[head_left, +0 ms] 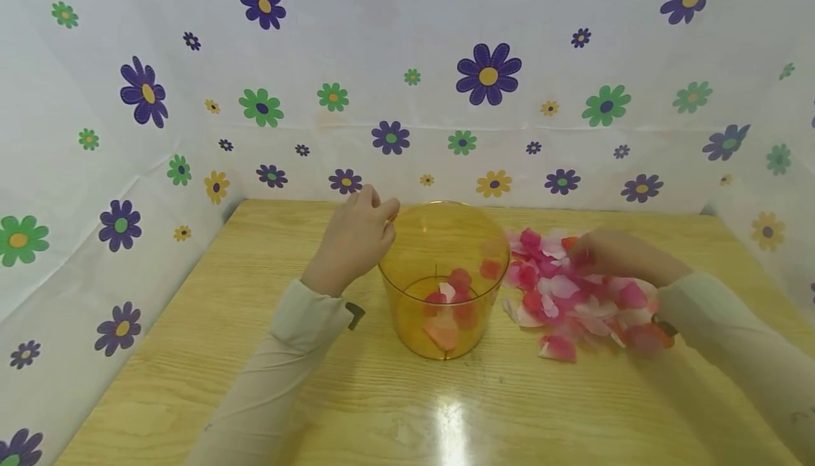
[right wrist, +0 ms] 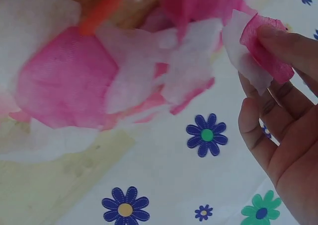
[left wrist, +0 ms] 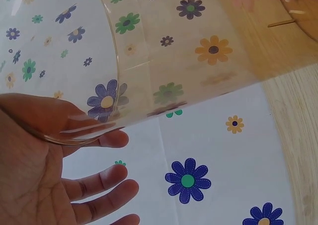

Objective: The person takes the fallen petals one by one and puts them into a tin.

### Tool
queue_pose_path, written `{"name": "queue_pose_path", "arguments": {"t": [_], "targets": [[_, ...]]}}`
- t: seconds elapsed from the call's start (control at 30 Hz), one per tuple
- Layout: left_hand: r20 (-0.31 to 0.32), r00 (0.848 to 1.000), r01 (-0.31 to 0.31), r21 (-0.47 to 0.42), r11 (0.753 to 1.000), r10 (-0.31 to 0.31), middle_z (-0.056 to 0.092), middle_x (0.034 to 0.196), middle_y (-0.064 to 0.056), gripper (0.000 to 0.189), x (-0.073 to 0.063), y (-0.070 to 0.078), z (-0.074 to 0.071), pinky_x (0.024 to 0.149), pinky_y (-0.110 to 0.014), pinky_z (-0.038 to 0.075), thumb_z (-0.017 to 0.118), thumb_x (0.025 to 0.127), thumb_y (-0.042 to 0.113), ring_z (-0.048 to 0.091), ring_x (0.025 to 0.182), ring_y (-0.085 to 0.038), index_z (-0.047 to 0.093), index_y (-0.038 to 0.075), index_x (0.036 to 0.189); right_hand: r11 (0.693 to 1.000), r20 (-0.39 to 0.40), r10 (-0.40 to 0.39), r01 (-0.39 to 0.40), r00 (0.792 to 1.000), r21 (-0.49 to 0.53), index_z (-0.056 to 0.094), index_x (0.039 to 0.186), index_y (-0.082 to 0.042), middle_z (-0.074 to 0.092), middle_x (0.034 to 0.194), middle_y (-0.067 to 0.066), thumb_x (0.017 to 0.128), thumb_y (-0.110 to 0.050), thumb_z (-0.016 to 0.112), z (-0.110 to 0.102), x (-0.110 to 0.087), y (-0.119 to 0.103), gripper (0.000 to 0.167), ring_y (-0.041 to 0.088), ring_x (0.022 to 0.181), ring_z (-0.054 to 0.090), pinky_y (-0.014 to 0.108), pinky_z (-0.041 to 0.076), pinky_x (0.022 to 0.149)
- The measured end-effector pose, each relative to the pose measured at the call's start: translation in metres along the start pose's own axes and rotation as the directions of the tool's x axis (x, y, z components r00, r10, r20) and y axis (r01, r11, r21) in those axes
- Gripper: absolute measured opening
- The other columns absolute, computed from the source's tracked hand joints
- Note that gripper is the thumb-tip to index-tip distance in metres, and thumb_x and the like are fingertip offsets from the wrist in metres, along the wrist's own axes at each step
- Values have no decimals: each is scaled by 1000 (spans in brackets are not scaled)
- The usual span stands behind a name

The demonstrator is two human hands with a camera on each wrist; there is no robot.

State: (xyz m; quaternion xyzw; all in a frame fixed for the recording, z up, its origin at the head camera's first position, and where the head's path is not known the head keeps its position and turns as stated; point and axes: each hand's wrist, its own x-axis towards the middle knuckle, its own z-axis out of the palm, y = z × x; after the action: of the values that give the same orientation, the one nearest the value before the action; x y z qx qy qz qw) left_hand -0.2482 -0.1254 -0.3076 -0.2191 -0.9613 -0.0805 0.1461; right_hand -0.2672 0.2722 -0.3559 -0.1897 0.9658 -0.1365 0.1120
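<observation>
A clear amber plastic bucket [head_left: 446, 324] stands upright on the table with several red, pink and white petals [head_left: 460, 281] inside. My left hand [head_left: 358, 238] grips its rim at the left; in the left wrist view the thumb lies inside the wall and the fingers [left wrist: 102, 180] outside. Right of the bucket lies a loose heap of pink, white and red artificial petals [head_left: 595, 303]. Over the heap's far side, my right hand [head_left: 614, 254] pinches a pink-and-white petal [right wrist: 271, 48] between thumb and fingers, as the right wrist view shows.
The light wooden table [head_left: 255, 339] ends at the back against a white cloth [head_left: 420, 42] printed with flowers. The cloth also rises at the left and right sides. One pink petal [head_left: 557, 348] lies at the heap's near edge.
</observation>
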Motion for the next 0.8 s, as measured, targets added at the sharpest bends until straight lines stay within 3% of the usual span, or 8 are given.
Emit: {"name": "queue_pose_path", "arguments": {"t": [0.1, 0.2, 0.27, 0.43, 0.6, 0.8], "targets": [[-4, 1000, -3, 1, 1000, 3, 44, 89, -10, 13, 0, -1, -1, 67, -33, 39, 48, 90, 11, 43, 77, -24, 56, 10, 100, 999, -23, -32, 33, 999, 32, 70, 107, -18, 69, 106, -1, 80, -16, 73, -8, -1, -6, 27, 22, 101, 63, 46, 51, 88], [-2, 1000, 1, -2, 1000, -1, 44, 89, -11, 14, 0, -1, -2, 67, -33, 39, 48, 90, 11, 43, 78, -24, 56, 10, 100, 998, 5, -65, 65, 998, 24, 70, 102, -21, 70, 98, -6, 79, -16, 74, -15, 2, -14, 24, 16, 95, 65, 42, 53, 85], [2, 1000, 7, -7, 1000, -7, 44, 90, -10, 14, 0, -2, -3, 67, -33, 39, 47, 90, 12, 43, 78, -24, 56, 10, 100, 995, 66, -97, 97, 993, 3, 70, 100, -21, 69, 93, -8, 79, -16, 74, -15, 5, -21, 22, 13, 89, 64, 37, 54, 81], [-5, 1000, 10, -10, 1000, -10, 44, 89, -10, 13, 0, -3, -3, 67, -33, 38, 47, 90, 11, 42, 78, -24, 56, 10, 100, 997, 205, -66, 72, 977, -24, 67, 115, -17, 67, 99, -4, 79, -14, 74, -3, 13, -34, 37, 14, 90, 60, 35, 54, 80], [-47, 999, -25, -7, 1000, 24, 46, 87, -11, 11, 1, -3, -2, 64, -33, 40, 47, 88, 10, 44, 75, -24, 56, 9, 95, 992, 186, -66, 84, 980, -90, 65, 118, -18, 66, 108, -2, 75, -18, 77, 12, 18, -36, 44, 18, 100, 60, 43, 51, 90], [-44, 999, -26, -7, 1000, 26, 45, 86, -11, 12, 2, -3, -3, 64, -32, 40, 47, 88, 10, 44, 75, -24, 56, 9, 95, 996, 194, -39, 53, 980, -70, 62, 121, -21, 65, 117, -3, 77, -26, 76, 22, 20, -30, 47, 23, 113, 58, 48, 46, 96]]}}
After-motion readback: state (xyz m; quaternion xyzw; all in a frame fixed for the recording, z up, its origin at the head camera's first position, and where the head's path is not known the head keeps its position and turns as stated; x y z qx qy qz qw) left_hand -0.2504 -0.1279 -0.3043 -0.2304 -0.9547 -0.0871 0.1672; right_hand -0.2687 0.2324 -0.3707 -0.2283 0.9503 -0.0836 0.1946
